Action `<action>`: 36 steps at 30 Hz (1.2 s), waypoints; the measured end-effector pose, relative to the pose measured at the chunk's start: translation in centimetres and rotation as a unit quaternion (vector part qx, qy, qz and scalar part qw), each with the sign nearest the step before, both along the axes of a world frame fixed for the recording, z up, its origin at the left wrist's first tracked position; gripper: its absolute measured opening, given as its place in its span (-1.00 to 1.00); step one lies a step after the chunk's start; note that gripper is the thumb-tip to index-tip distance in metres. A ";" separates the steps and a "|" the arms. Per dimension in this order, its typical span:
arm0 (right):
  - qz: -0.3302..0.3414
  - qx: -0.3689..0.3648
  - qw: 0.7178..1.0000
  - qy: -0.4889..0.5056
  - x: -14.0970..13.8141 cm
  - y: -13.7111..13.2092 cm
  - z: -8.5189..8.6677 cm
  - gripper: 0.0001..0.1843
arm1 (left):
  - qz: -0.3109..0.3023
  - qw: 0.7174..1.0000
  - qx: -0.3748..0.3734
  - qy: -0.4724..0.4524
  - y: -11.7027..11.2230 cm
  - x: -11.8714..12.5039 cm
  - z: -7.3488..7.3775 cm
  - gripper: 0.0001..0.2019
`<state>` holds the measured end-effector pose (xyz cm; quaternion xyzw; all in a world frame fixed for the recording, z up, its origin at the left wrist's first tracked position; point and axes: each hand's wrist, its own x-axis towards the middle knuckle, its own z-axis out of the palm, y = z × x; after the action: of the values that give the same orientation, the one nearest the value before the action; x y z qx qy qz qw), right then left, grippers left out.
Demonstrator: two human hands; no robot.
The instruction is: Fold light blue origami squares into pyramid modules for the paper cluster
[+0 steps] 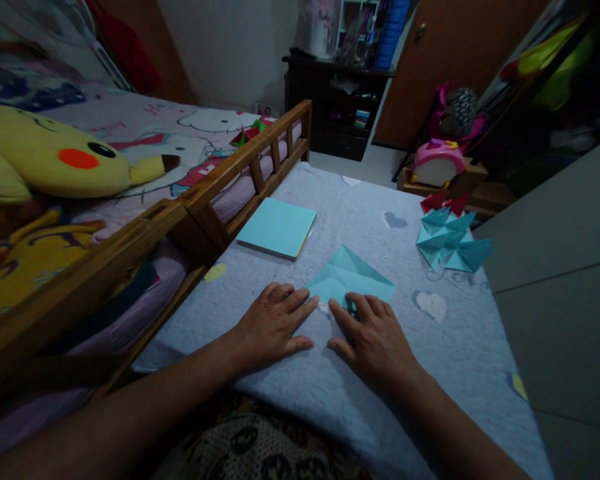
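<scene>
Both hands lie flat at lower centre, left hand (273, 323) and right hand (373, 337), fingers (300, 301) slightly spread and pressing the near edge of a folded light-blue paper (350, 277). It sits mid-frame on a quilted mattress (430, 360), peak pointing away, long axis left-right. A paper stack (279, 227) lies upper left, spiky teal origami pieces (450, 240) to the right, and a wooden bed rail (180, 213) at left.

Left hand (273, 327), right hand (375, 340) bare; dark patterned garment (250, 447), perhaps, below.
</scene>
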<state>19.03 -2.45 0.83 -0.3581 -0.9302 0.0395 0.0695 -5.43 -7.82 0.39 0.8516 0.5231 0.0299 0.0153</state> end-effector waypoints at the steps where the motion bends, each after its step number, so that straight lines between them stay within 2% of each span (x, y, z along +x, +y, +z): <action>1: 0.003 0.002 1.000 -0.001 0.2 0.0 0.0 -0.37 | 0.002 1.000 0.001 -0.002 0.0 -0.1 0.0 -0.33; 8: 0.000 0.021 1.000 -0.022 2.6 -0.3 0.0 -0.35 | 0.014 1.000 -0.006 -0.008 -0.1 -0.2 -0.1 -0.34; 19: -0.047 0.034 0.998 -0.030 7.3 -1.4 -0.1 -0.40 | 0.004 1.000 0.008 -0.023 -0.1 -0.7 -0.9 -0.43; 24: -0.054 0.021 0.998 -0.005 8.6 -1.3 0.4 -0.48 | 0.002 0.999 0.002 -0.040 0.0 -0.6 -0.5 -0.49; 28: -0.080 -0.013 0.995 0.065 7.7 0.4 1.1 -0.78 | 0.005 0.996 0.000 -0.085 1.4 0.5 0.6 -0.52; 30: -0.103 -0.014 0.990 0.091 6.6 1.4 1.1 -0.78 | 0.000 0.994 -0.006 -0.108 2.6 1.4 1.1 -0.46; 33: -0.152 -0.025 0.985 0.080 4.8 2.6 0.6 -0.71 | -0.011 0.992 -0.031 -0.122 4.7 3.2 1.7 -0.42; 36: -0.177 -0.043 0.979 0.093 3.7 2.8 -0.2 -0.77 | -0.017 0.990 -0.062 -0.126 6.2 4.9 1.9 -0.36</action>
<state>22.73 0.39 0.67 -0.5142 -0.8393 0.1000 0.1457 -0.57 -1.59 2.26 0.8470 0.5037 0.1040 0.1347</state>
